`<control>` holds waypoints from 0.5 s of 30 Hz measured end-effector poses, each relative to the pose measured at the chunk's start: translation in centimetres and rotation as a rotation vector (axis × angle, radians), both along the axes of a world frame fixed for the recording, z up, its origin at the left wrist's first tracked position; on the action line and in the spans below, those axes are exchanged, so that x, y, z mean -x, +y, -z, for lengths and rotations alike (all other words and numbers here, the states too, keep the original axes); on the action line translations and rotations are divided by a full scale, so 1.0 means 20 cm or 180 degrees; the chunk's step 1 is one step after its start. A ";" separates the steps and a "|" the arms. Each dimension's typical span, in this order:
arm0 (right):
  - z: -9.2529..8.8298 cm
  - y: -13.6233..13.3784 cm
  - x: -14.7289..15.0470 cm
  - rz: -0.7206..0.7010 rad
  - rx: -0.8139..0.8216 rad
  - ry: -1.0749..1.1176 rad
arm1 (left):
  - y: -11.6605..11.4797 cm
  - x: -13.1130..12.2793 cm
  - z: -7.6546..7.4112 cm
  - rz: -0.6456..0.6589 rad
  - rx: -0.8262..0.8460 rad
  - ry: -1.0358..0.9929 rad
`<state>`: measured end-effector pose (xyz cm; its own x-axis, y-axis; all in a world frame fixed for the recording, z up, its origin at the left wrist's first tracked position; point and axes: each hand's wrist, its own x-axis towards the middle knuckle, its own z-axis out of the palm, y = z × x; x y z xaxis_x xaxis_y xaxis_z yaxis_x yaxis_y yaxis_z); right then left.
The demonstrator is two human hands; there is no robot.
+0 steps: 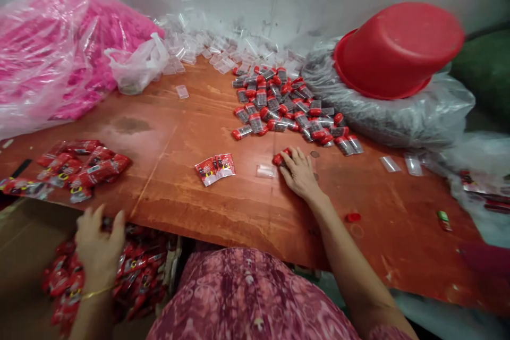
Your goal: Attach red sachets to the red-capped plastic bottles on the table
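Observation:
My left hand (99,247) hovers with fingers apart over an open carton of red printed packets (141,271); nothing shows in its grasp. On the table, the fingers of my right hand (299,174) close over a small red-capped container (281,157), partly hidden under them. Just left of it lies an empty clear plastic case (265,171). Two flat red printed sachets (215,168) overlap further left. Beyond my right hand spreads a heap of clear containers with red caps and dark contents (274,103).
Filled red packets (85,164) are piled at the table's left edge. Behind are a pink-filled plastic bag (67,48), loose clear cases (223,45) and a red tub (398,50) upside down on a grey bag (382,117). A loose red cap (353,217) lies right.

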<state>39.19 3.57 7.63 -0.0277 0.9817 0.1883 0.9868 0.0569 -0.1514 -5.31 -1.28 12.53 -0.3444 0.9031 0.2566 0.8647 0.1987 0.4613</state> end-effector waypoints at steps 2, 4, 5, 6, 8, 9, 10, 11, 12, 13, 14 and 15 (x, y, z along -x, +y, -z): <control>-0.04 -0.02 0.04 -0.0012 -0.0192 0.0059 | 0.13 -0.16 0.03 0.0376 -0.0465 0.0095; -0.08 -0.04 0.11 -0.0114 -0.0220 0.0089 | 0.25 -0.35 0.02 0.1212 -0.0408 0.0082; -0.09 -0.04 0.16 -0.0204 -0.0147 0.0082 | 0.31 -0.45 0.01 0.1553 -0.0336 0.0108; -0.10 -0.05 0.20 -0.0309 -0.0027 0.0065 | 0.36 -0.53 0.00 0.1809 -0.0259 0.0149; -0.10 -0.08 0.28 -0.0373 0.0120 0.0131 | 0.43 -0.67 0.01 0.2142 -0.0041 0.0283; -0.08 -0.10 0.31 -0.0354 0.0127 0.0224 | 0.46 -0.72 0.02 0.2236 0.0095 0.0360; -0.07 -0.12 0.33 -0.0359 0.0129 0.0381 | 0.48 -0.75 0.03 0.2286 0.0235 0.0429; -0.05 -0.14 0.34 -0.0364 0.0160 0.0597 | 0.50 -0.77 0.05 0.2295 0.0360 0.0479; -0.05 -0.16 0.33 -0.0401 0.0252 0.0842 | 0.50 -0.79 0.07 0.2278 0.0460 0.0508; -0.05 -0.16 0.31 -0.0487 0.0419 0.1082 | 0.51 -0.79 0.08 0.2244 0.0531 0.0516; -0.08 -0.14 0.28 -0.0565 0.0613 0.1293 | 0.51 -0.80 0.09 0.2204 0.0578 0.0510; -0.12 -0.10 0.24 -0.0649 0.0808 0.1422 | 0.51 -0.80 0.09 0.2160 0.0611 0.0497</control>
